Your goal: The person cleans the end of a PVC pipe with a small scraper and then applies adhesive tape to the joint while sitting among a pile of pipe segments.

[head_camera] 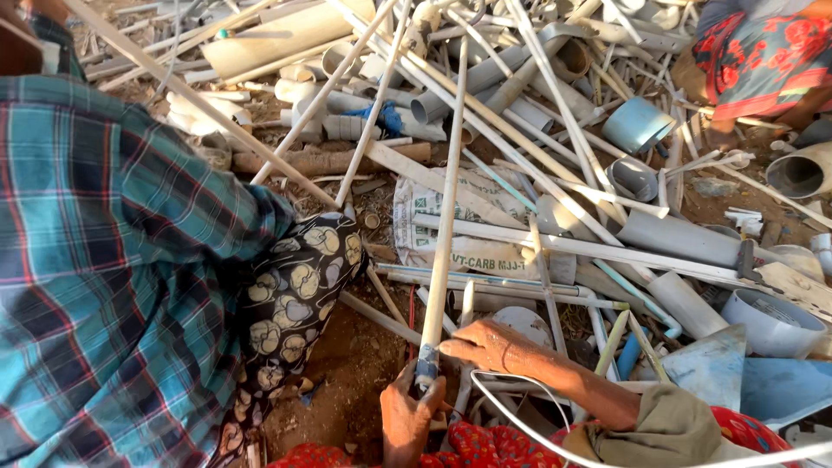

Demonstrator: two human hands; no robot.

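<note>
A co-worker in a plaid shirt sits at left. Left hand wraps its fingers round the lower end of a long pale pipe, which runs up into the pipe pile. Right hand, fingers together, touches the pipe just above.

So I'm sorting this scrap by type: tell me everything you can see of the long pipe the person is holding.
The long pipe is slim, straight and off-white, plastic by its look, dusty and scuffed. It runs from the lower middle up into the scrap pile, lying across other pipes. Its near end carries a greyish fitting, gripped by the left hand; the right hand touches the pipe just above it.
</note>
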